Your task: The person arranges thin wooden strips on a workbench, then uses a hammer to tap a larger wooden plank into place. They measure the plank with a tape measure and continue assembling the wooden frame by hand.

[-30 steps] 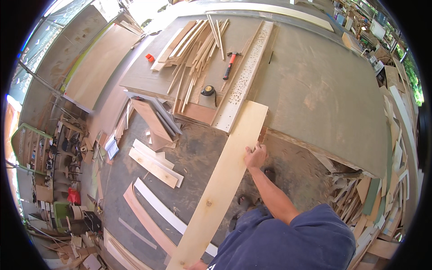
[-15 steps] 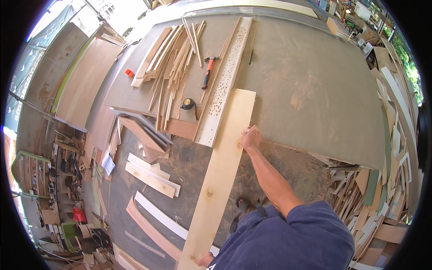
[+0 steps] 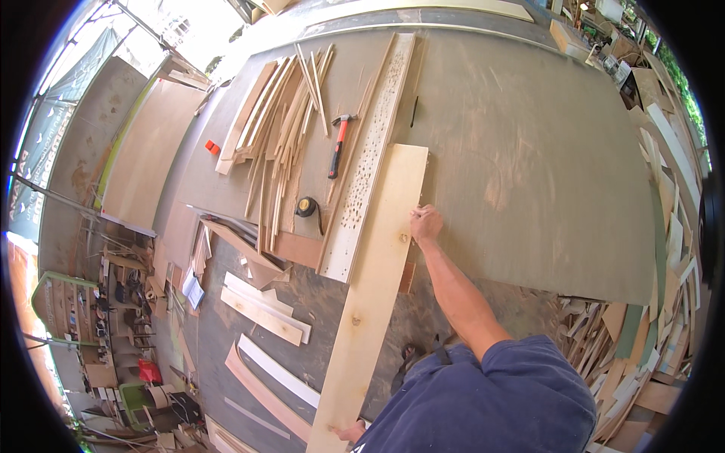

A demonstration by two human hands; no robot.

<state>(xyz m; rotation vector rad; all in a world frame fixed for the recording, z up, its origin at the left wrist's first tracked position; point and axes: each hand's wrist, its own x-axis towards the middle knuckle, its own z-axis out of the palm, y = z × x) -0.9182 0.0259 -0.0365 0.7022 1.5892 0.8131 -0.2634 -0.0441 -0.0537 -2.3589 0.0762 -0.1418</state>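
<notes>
A long pale wooden board runs from the tabletop toward the lower edge, with several dark knots in it. My right hand is closed on its right edge near the far end, fingers curled. Close to the lower rim my left hand grips the same edge at the near end; part of that hand is cut off by my body. Left of the board's far end lies a white strip full of small holes. A hammer with a red and black handle and a tape measure lie beyond that strip.
Thin wooden strips are piled on the left of the large table, with a small red object beside them. Offcuts lie on the floor below. Scrap wood is heaped at the right.
My view has shifted slightly forward over the table. The board has moved a little toward the table along with both hands, which keep their grip.
</notes>
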